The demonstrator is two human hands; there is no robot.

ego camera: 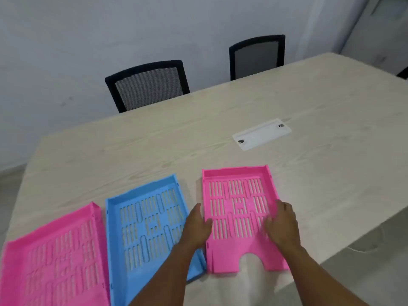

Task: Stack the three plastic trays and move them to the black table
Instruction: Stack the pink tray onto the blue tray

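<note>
Three slotted plastic trays lie side by side on a light wooden table (309, 102). A pink tray (53, 261) is at the near left, a blue tray (145, 219) in the middle, and a second pink tray (236, 206) on the right. My left hand (196, 226) grips the left rim of the right pink tray, thumb inside over the slots. My right hand (282, 226) holds its right rim the same way. This tray rests flat on the table. My left forearm covers the blue tray's near right corner. No black table is in view.
A white cable-port plate (261, 134) is set in the tabletop beyond the trays. Two black mesh chairs (148, 85) (257, 56) stand at the far edge against a pale wall. The table's right edge runs diagonally near my right arm.
</note>
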